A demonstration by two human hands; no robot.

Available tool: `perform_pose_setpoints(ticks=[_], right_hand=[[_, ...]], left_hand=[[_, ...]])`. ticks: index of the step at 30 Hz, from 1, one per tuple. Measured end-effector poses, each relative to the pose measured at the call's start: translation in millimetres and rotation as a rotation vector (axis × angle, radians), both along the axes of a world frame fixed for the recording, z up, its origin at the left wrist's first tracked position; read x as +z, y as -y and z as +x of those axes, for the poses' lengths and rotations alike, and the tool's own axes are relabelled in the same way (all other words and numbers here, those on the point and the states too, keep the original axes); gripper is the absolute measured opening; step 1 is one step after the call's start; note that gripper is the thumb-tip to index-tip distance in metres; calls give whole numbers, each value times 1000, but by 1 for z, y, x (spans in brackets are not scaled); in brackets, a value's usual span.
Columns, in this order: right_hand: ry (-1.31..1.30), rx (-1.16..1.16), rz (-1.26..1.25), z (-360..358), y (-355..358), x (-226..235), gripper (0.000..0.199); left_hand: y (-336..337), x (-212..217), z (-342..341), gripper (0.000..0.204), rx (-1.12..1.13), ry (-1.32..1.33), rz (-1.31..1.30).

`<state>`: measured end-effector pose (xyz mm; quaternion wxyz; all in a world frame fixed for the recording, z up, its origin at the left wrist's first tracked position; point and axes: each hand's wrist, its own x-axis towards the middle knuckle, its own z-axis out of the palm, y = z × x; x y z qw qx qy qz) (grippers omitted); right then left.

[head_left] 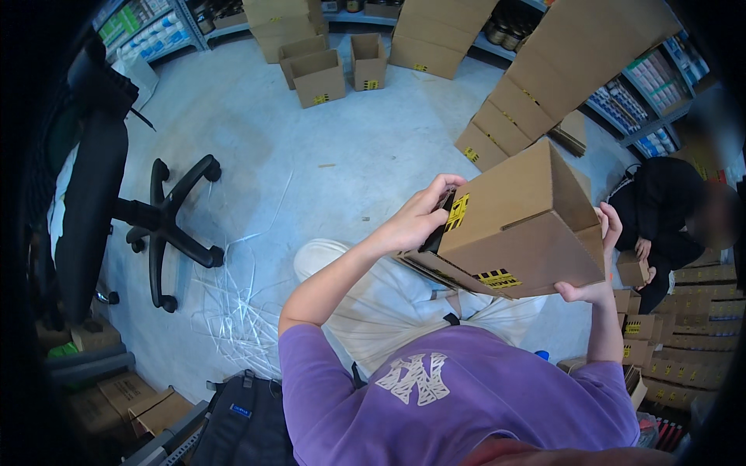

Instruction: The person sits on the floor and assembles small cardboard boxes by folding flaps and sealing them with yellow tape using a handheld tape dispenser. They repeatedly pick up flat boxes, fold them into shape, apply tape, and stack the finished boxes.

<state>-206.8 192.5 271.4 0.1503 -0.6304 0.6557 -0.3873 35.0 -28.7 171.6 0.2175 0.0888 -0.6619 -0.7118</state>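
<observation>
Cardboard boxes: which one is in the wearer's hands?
The large tilted box, left hand and right hand at opposite ends; the far open-topped boxes stand upright on the floor.

pale blue-grey floor [373, 159], metal shelving [664, 122], black swivel chair [95, 210]

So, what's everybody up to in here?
A person in a purple T-shirt is holding a tilted brown cardboard box with yellow-and-black labels, left hand at one end, right hand at the other. To the right, a person in dark clothes holds a small brown box. Open brown cardboard boxes stand on the pale floor ahead.
</observation>
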Motion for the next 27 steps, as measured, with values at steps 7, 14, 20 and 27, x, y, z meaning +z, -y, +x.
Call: perform_pose_setpoints(ticks=[7,14,20,27], right_hand=[[21,-25,50,19,9,11,125],[-172,41,118,27,20,34,115],[-214,107,84,37,28,46,92],[-188,52,107,32,20,26,86]], left_hand=[[1,-13,3,52,0,-92,168],[12,7,6,100,-29,-298,-29],[14,48,-4,128,10,-217,-605],[18,21,-17,113,-84,-282,-394]])
